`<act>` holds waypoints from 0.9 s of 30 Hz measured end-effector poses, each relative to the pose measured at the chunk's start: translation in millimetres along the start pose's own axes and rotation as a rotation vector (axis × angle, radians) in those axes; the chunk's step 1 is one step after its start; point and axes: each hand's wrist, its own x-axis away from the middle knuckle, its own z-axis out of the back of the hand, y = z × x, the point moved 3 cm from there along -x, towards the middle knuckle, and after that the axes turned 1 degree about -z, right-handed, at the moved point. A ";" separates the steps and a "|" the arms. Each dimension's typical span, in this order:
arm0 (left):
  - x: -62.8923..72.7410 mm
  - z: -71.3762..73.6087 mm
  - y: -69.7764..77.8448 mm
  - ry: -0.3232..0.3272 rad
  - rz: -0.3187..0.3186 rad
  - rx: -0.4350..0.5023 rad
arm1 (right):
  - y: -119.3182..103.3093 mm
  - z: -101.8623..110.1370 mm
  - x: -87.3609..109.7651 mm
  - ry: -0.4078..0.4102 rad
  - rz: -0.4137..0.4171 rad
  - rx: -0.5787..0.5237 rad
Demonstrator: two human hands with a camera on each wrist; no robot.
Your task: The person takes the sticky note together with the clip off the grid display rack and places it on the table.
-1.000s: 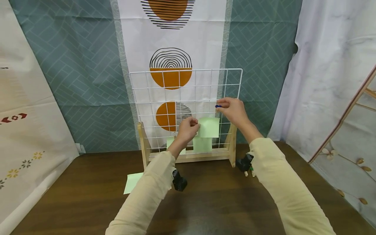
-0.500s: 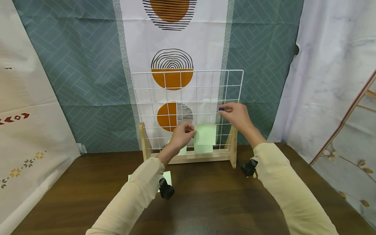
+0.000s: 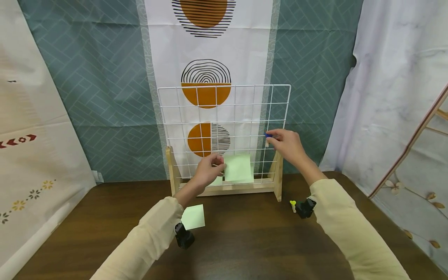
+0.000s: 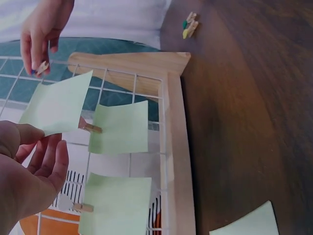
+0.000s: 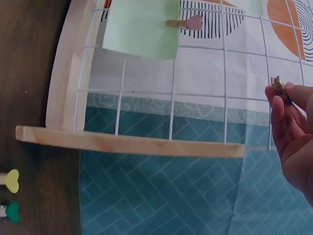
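My left hand (image 3: 209,169) pinches a pale green paper note (image 3: 238,168) by its edge, in front of the white wire grid (image 3: 225,105). My right hand (image 3: 286,144) pinches a small wooden clothespin (image 5: 279,86) with a blue end, close to the grid's right side. In the left wrist view, two more green notes hang low on the grid: an upper note (image 4: 120,128) with a wooden clothespin (image 4: 93,128), and a lower note (image 4: 117,203) with another clothespin (image 4: 84,207). From the right wrist, a pink heart (image 5: 194,22) shows on one clothespin.
A wooden stand (image 3: 277,175) holds the grid upright on the dark brown table (image 3: 241,241). One loose green note (image 3: 193,217) lies on the table near the left forearm. To the right lie a yellow heart clothespin (image 5: 11,181) and a green heart clothespin (image 5: 12,212).
My left hand has moved left and down with the note, away from its spot higher on the grid. My right hand, with the clothespin, has shifted slightly down and to the right.
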 end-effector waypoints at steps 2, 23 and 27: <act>2.5 2.3 -3.6 -0.011 0.010 0.005 | 2.9 0.7 2.8 -0.008 0.007 0.017; 32.4 22.1 -37.3 -0.071 0.017 0.016 | 30.8 4.2 33.9 -0.039 0.025 0.054; 35.0 23.2 -42.0 -0.054 0.051 0.013 | 34.5 4.5 37.5 -0.034 0.017 0.048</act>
